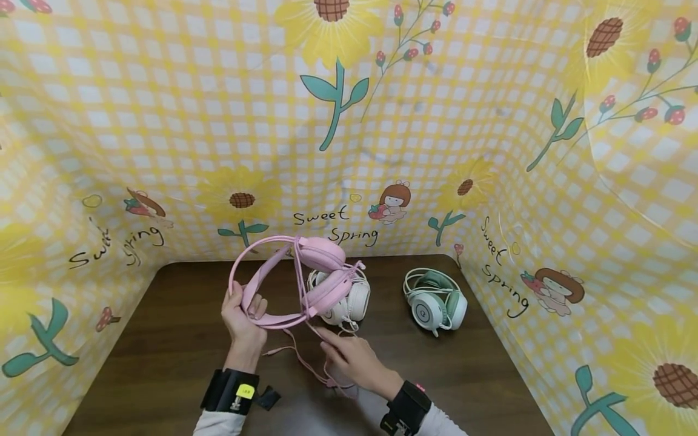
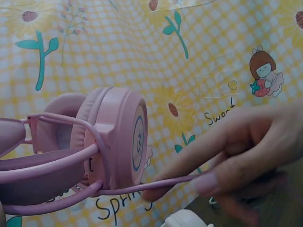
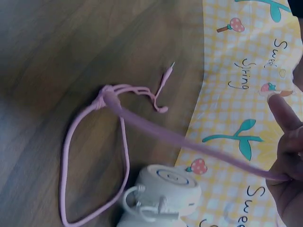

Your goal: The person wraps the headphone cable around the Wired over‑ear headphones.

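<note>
Right hand: nearest; pink cable caught under bent fingers, index extended, so slack is drawn off brown tabletop (loop and plug lie flat there).
Left hand: fingers curled round headband; pink headset held raised above table, ear cups hanging free.
White headset: set on table just behind pink one.
Green-white headset: further right, well apart, upright.
Yellow checked backdrop: stood round three sides.
</note>
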`<state>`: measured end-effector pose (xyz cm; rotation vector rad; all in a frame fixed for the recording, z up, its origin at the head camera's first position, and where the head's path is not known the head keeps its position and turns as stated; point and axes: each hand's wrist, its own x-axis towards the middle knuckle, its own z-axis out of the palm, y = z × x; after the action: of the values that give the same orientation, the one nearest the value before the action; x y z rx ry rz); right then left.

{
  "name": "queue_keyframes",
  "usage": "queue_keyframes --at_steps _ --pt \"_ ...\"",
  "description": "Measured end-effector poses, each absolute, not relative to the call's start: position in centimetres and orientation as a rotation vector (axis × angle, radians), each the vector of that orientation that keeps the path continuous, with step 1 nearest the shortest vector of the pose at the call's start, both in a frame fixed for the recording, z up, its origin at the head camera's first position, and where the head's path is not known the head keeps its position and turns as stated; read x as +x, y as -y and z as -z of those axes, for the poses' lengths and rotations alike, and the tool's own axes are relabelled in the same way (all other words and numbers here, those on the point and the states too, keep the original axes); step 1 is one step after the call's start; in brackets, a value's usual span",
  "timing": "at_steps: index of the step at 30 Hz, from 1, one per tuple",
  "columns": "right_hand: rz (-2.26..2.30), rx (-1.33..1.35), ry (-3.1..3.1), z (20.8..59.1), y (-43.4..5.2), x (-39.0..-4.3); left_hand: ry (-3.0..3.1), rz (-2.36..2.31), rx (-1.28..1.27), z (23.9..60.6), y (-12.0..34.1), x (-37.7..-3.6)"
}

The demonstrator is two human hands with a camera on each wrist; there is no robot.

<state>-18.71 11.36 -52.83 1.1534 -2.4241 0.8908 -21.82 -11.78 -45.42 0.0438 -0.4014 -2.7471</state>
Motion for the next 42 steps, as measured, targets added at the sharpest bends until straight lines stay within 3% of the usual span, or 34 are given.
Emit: queue_keyframes --at_steps 16,26,35,42 --pt "-0.734 1.316 2.503 51.7 -14.2 -18.9 0.573 2.631 0.212 46.4 14.8 -21.1" --pt "-0.704 1.268 2.336 51.0 -16.5 -19.0 0.605 2.591 0.263 46.9 16.4 -20.5" --pt "-0.437 1.169 2.143 47.0 -16.1 -19.5 0.787 2.52 0.295 48.3 16.1 -19.7" --pt "-0.258 1.27 2.14 45.0 -17.4 -20.5 0.858 2.562 0.301 49.1 15.9 -19.1"
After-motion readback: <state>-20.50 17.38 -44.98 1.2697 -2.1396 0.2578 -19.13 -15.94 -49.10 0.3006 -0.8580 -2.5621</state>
